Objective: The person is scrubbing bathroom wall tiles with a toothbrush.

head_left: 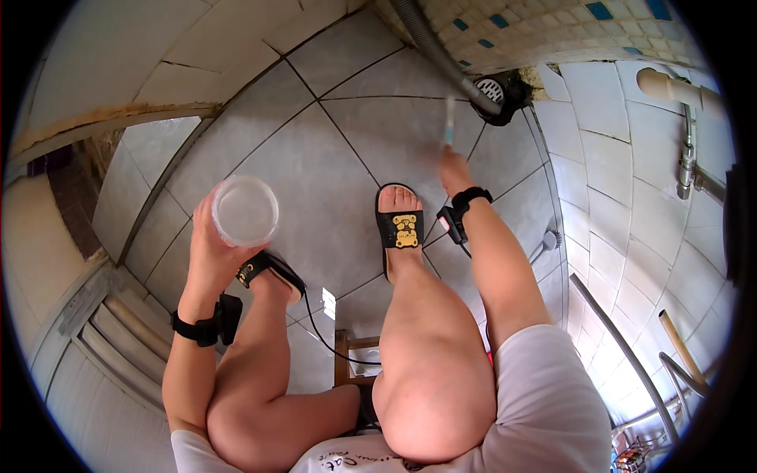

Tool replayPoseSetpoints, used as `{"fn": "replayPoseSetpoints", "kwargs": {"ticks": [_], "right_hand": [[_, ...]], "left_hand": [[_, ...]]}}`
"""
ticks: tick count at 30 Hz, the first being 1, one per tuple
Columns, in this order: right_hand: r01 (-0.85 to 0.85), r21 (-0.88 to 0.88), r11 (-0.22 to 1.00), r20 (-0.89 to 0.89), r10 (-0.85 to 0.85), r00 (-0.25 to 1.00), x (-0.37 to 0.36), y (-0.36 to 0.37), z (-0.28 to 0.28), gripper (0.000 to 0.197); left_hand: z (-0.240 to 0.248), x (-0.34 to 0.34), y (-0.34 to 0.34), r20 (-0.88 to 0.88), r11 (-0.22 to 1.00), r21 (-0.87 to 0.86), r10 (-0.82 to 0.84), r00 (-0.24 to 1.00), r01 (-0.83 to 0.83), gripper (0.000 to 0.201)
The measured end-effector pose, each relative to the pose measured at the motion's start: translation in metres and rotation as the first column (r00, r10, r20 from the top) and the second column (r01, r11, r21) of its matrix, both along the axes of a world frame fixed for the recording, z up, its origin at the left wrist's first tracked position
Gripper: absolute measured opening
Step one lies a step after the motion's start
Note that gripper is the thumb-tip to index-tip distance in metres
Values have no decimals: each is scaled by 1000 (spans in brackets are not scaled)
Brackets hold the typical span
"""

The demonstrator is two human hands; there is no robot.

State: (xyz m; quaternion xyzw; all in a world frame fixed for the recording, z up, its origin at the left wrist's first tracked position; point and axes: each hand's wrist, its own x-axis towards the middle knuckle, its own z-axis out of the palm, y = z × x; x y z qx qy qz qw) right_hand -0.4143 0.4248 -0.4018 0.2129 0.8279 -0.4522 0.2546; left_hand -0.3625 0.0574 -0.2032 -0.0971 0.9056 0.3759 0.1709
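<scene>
A clear round plastic cup (pixel 245 211) is gripped in my left hand (pixel 203 229), its open mouth facing up; the fingers wrap round its side and are partly hidden behind it. The cup is over the floor near my left foot. Farther out on the right, my right hand (pixel 453 172) is closed round a slim toothbrush (pixel 449 122) with a whitish tip and a blue part, pointing away from me. Motion blurs the brush and the fingers. Cup and brush are well apart. Black straps with small devices sit on both wrists.
Grey floor tiles (pixel 315 158) lie below. A ribbed grey hose (pixel 434 51) runs into a floor drain (pixel 490 89) beyond my right hand. White tiled wall (pixel 603 150) rises on the right, with a brush (pixel 550 240) at its foot. A black cable (pixel 315 327) hangs between my legs.
</scene>
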Motion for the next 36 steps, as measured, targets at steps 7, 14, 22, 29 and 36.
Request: {"fn": "replayPoseSetpoints", "kwargs": {"ticks": [7,14,22,29,36], "right_hand": [[-545,566,619,-205,746,634,2,-27,-19,23],[-208,319,924,6,218,976,-19,13,-23,25],[-576,329,748,7,608,794,-17,-73,-1,37],[-323,424,846,124,299,946,-61,-31,2,37],[-698,352,624,82,722,687,-77,-116,-26,29]], "left_hand": [[-1,3,2,14,998,9,-61,998,61,76],[4,-7,2,-9,1000,24,5,1000,-5,75],[-1,2,-5,27,998,-15,-58,998,58,76],[-1,2,-9,-1,999,27,46,999,-46,77],[-2,-4,-4,23,1000,15,-26,999,26,77]]}}
